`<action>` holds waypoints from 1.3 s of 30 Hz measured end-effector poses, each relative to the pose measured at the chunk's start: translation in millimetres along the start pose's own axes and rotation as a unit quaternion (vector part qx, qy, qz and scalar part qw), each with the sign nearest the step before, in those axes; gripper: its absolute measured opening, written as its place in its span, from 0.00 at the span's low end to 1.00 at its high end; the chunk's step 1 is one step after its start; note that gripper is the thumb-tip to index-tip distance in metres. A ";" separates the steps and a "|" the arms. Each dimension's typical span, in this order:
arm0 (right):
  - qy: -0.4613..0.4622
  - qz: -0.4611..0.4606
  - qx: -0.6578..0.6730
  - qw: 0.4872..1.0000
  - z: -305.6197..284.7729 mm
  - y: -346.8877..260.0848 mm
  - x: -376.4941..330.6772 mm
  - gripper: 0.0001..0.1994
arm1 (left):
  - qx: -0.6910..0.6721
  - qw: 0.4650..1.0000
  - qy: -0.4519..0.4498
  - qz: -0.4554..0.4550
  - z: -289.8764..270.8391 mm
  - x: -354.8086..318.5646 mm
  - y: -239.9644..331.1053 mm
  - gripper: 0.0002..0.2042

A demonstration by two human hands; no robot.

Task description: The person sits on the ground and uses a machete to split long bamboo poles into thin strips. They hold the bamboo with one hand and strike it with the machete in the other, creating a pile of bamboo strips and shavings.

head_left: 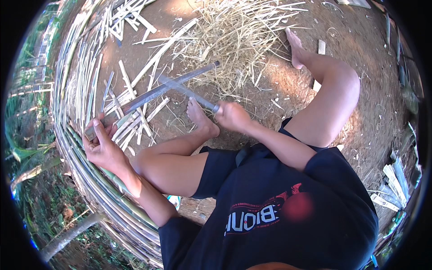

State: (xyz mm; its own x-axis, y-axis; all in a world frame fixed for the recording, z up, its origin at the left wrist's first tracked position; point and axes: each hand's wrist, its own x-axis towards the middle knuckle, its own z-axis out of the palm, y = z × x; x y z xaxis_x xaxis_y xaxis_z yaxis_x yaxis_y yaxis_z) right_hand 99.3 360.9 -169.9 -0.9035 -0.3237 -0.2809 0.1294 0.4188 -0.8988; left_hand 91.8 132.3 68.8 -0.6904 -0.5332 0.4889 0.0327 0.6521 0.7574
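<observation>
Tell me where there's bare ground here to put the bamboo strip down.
Bare dirt lies beyond the raised right knee, toward the upper right. A smaller patch sits between the right hand and the right foot. Crowded: shavings pile ahead, cut slats by the left hand, stacked strips on the left.

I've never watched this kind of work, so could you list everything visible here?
bamboo strip: one, grey-green, long, held at its near end by the left hand
knife: one, grey blade, crossing the strip
shavings pile: one, straw-yellow, top centre
cut slats: many, pale, on the ground beneath the strip
bundled bamboo lengths: many, green-grey, curving along the left
dirt ground: brown, right
left hand: grip closed on strip
right hand: grip closed on knife handle
</observation>
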 end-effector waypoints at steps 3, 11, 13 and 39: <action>-0.012 0.143 -0.016 0.990 2.4 95.2 47.1 0.11 | -0.010 1.000 0.012 -0.024 -7.6 5.9 -15.6 0.11; 0.046 0.013 -0.062 0.997 12.5 27.2 15.6 0.14 | -0.059 0.995 -0.020 -0.074 -17.6 21.4 -32.0 0.15; 0.003 0.007 -0.006 1.000 15.3 -8.2 3.0 0.14 | -0.059 0.995 -0.022 -0.071 -21.8 21.6 -31.0 0.17; -0.097 0.047 -0.004 0.994 -42.4 -79.0 -25.8 0.14 | -0.063 0.998 -0.025 -0.016 -21.8 -1.8 -13.7 0.12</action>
State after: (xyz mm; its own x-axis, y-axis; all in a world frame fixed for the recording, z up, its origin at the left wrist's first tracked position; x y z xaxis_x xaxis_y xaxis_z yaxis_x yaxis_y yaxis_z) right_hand 95.1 372.2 -77.3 -0.7920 -0.4392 -0.4241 0.2063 0.4612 -0.8630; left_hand 108.4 112.6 67.0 -0.7272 -0.5233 0.4442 0.0987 0.5607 0.8221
